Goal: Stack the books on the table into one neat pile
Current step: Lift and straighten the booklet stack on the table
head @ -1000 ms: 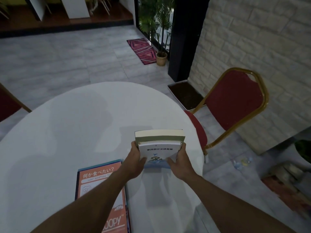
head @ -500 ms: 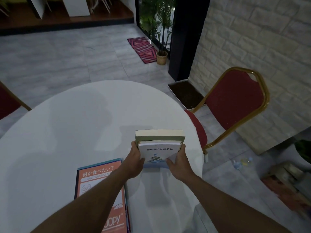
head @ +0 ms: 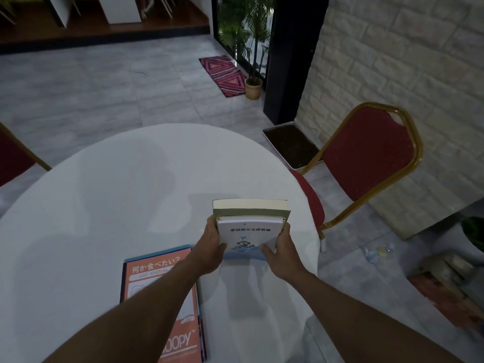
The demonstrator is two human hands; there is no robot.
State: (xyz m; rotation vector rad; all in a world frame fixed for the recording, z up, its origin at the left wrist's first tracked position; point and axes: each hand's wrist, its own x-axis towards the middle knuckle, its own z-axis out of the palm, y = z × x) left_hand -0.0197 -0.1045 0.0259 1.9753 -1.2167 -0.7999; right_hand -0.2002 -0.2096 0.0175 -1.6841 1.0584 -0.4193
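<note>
little has shifted: left hand [head: 209,247] and right hand [head: 281,251] still pinch the white book [head: 248,237] squared atop the green book [head: 251,209], while the orange book [head: 159,297] lies unstacked nearby.

Both forearms reach forward, left hand [head: 209,250] and right hand [head: 285,248] gripping opposite sides of the books [head: 250,233], thumbs on top.

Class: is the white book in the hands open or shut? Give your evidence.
Shut: the white book shows only its front cover, lying flat on the green book.
</note>
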